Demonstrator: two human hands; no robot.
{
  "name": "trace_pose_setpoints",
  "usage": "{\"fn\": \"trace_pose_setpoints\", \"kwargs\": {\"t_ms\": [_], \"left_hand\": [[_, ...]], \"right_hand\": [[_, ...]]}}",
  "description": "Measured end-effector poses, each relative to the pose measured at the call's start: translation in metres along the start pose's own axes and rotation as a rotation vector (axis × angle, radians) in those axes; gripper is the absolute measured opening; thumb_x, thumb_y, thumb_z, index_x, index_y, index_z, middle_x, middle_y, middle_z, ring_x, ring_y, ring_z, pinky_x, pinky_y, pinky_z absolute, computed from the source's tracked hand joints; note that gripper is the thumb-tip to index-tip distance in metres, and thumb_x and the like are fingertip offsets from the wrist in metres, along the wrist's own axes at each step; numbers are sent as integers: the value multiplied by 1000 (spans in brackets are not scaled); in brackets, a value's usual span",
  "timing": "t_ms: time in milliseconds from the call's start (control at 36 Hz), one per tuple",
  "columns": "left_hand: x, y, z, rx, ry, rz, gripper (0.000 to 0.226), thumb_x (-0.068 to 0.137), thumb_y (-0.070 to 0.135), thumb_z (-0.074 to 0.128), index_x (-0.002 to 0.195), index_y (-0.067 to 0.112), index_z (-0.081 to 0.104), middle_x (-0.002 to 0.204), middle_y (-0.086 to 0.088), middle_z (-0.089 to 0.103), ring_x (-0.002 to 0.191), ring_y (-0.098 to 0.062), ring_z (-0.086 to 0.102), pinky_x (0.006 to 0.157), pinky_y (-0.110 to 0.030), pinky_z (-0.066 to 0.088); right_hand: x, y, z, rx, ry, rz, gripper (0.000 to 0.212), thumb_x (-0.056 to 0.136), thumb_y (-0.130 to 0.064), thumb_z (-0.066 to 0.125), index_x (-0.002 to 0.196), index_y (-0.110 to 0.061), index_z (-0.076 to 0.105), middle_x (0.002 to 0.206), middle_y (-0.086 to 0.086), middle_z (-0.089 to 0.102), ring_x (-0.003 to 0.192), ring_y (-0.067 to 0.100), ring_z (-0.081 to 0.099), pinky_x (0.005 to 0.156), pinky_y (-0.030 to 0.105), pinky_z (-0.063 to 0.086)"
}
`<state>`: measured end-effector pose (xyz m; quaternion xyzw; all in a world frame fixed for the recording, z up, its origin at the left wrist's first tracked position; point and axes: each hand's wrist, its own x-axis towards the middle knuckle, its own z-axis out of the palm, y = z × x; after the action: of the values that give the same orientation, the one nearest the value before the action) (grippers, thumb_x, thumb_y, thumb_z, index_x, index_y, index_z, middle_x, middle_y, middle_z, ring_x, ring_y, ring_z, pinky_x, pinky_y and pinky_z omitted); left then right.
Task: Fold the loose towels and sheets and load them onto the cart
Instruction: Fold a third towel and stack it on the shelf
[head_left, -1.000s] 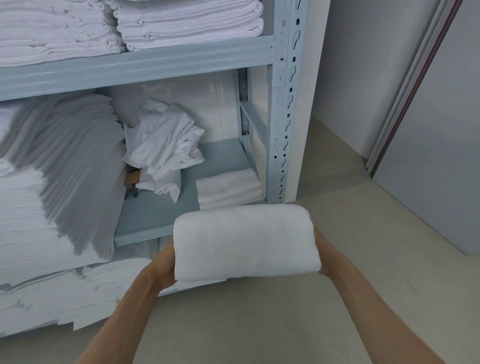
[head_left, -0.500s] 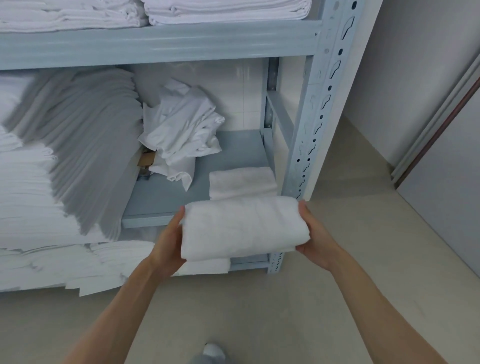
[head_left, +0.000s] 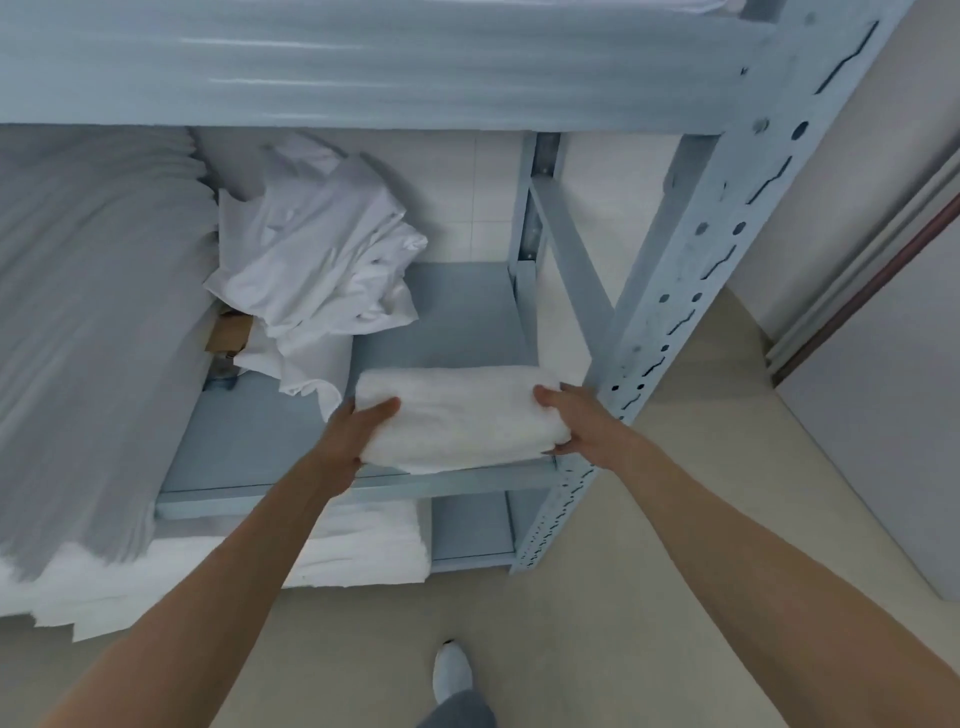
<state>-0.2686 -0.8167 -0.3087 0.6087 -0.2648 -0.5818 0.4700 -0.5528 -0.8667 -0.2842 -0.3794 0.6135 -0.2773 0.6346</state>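
Note:
A folded white towel lies at the front right of the grey-blue middle shelf, over the spot where a smaller folded towel lay, which is now hidden. My left hand grips the towel's left end with the thumb on top. My right hand grips its right end, thumb on top as well. A crumpled loose white sheet sits at the back of the same shelf, just left of the towel.
A tall slanted stack of folded linen fills the shelf's left side. Folded towels lie on the bottom shelf. A perforated metal upright stands right of my right hand. My shoe is on the beige floor.
Both hands have carried the folded towel forward from in front of the rack onto the middle shelf, over the smaller folded towel. The view has moved closer to the rack.

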Motion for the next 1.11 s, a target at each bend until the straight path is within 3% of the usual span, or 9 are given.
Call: {"fn": "trace_pose_setpoints", "kwargs": {"t_ms": [83,167,222,361,583,722,833,1000,1111], "left_hand": [[40,9,11,17,31,-7,52,89,27,74,134,12,54,125,-9,66,113,-31,63,100,-52,51],[66,12,19,7,16,-44,44,87,31,74,126,18,58,115,-2,70,107,-27,65,88,-47,56],[74,8,24,0,26,-95,35,88,30,74,119,22,58,106,2,69,97,-21,65,71,-37,54],[90,-9,30,1,58,-194,42,90,27,72,127,20,54,121,-7,63,110,-32,57,88,-48,47],[101,-20,37,113,173,-112,44,87,33,74,122,12,59,119,-11,65,106,-32,61,95,-49,51],[98,-16,35,26,234,-40,24,85,34,76,104,22,66,108,-6,70,100,-30,66,92,-49,54],[98,-19,28,45,234,-30,24,83,33,77,102,22,67,107,-6,71,98,-30,67,81,-41,57],[99,-31,32,498,253,-52,66,90,46,68,138,6,49,131,-16,58,118,-35,55,105,-49,45],[99,-18,37,1026,406,313,73,88,38,71,148,13,38,141,-18,40,129,-39,38,107,-54,35]], "right_hand": [[31,-24,-3,41,-8,25,30,91,-20,66,119,-14,60,115,10,66,103,29,64,83,46,59],[58,-30,-1,27,41,-17,28,91,-15,63,119,-14,57,118,12,63,103,30,63,94,48,54],[71,-25,4,-24,114,-54,31,93,-12,61,124,-12,54,123,14,63,105,32,62,95,47,53],[95,-5,13,-204,259,-58,47,93,-15,61,137,-8,49,128,11,61,108,28,59,86,31,47],[107,-5,15,-614,262,-11,56,101,-30,49,146,-4,30,136,20,51,120,38,54,94,41,49],[91,-7,19,-557,343,-174,57,101,-31,48,150,-11,27,135,18,51,118,37,54,98,48,48],[87,-1,20,-565,330,-136,58,100,-34,48,150,-12,27,136,17,51,120,36,54,100,46,47],[89,8,25,-928,376,-193,61,102,-31,43,152,-6,17,136,19,46,117,33,53,92,41,50],[90,2,26,-1308,480,-608,59,97,-21,47,152,-9,28,151,12,37,139,28,36,114,41,30]]}}
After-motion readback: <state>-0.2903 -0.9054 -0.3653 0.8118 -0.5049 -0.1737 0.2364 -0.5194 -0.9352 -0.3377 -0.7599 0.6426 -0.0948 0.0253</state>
